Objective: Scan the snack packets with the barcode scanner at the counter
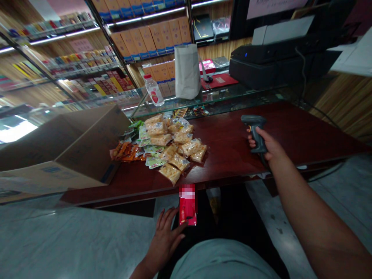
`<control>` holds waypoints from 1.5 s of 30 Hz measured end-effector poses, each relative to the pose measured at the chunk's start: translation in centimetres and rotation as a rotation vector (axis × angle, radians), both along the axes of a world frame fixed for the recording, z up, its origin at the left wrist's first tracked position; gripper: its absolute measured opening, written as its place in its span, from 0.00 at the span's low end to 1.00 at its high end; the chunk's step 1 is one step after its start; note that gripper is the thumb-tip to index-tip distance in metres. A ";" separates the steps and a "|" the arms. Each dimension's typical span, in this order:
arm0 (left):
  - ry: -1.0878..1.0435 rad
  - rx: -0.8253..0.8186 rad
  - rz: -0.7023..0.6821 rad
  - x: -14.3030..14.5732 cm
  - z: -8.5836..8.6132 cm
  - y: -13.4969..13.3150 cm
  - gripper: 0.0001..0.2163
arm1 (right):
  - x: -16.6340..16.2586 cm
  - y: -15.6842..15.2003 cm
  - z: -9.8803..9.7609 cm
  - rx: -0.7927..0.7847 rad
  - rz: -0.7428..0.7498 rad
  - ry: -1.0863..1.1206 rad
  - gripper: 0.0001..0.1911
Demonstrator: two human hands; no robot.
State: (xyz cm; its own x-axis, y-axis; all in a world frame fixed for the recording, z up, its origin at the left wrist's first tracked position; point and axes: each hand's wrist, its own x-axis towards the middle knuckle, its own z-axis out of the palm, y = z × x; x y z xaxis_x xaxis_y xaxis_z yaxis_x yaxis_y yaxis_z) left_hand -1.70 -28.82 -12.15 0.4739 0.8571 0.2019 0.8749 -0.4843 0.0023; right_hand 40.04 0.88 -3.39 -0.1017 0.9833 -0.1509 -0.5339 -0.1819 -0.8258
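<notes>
right hand on a scanner at the counter, left hand spread beside a red packet

the dark red counter (232,155) carries an open cardboard box (72,147) at its left end. a pile of snack packets (171,147) lies just beside the box, towards the middle. a white paper bag (187,71) stands upright on the glass top beyond the far edge. the right hand (266,145) is clenched around the handle of a grey scanner (255,131), which stands upright on the counter's right half, well apart from the pile, its head above the fingers. below the near edge, the left hand (165,238) lies released, fingers spread, grasping nothing. the red packet (188,209) sits just right of its fingertips, the thumb near its lower corner; whether they touch, i cannot tell. a small bottle (153,90) stands left of the bag.
</notes>
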 end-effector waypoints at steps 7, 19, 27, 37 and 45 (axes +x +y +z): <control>-0.018 0.052 0.099 -0.7 -0.7 2.6 0.19 | 0.0 0.0 0.1 -0.006 0.003 0.010 0.10; -0.124 0.110 0.274 -2.2 -2.1 3.9 0.20 | -0.1 -0.1 0.3 -0.018 -0.004 0.017 0.10; -0.190 0.091 0.273 -1.3 -1.6 3.5 0.19 | -0.1 -0.1 0.4 -0.027 -0.001 0.013 0.10; -0.206 0.096 0.227 -1.1 -1.0 2.9 0.16 | -0.1 -0.3 0.4 -0.024 -0.003 0.002 0.10; -0.230 0.078 0.236 -0.7 -1.2 2.3 0.15 | -0.1 -0.2 0.4 -0.012 -0.004 -0.016 0.10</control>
